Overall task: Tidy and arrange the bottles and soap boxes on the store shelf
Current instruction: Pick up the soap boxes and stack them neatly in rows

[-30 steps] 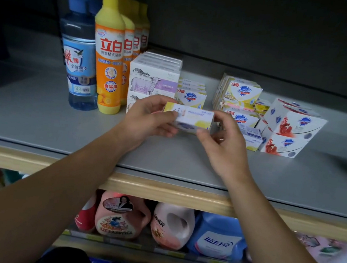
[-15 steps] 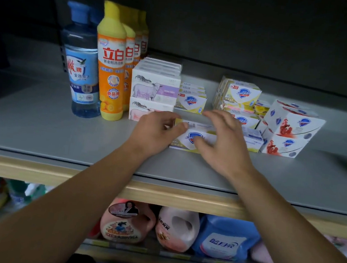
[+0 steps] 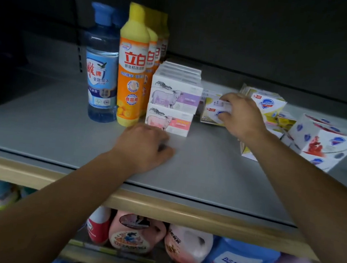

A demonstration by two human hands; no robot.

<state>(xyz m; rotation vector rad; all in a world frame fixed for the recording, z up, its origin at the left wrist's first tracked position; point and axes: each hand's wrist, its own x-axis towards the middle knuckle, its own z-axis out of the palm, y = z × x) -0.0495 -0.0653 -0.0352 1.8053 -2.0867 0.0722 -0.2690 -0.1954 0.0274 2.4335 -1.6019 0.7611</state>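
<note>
Right hand (image 3: 242, 115) grasps a yellow soap box (image 3: 213, 110) right of the sheep boxes (image 3: 175, 98); left hand (image 3: 144, 147) (blurred) rests clenched on the shelf (image 3: 60, 131).

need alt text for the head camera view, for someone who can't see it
A person's right hand grips a small soap box beside stacked sheep-print soap boxes on a grey store shelf. The left hand rests curled on the shelf, holding nothing. A blue bottle and orange bottles stand left.

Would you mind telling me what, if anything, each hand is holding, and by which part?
The right hand grips a yellow-and-white soap box by its right end. The left hand holds nothing; it rests curled on the shelf.
</note>
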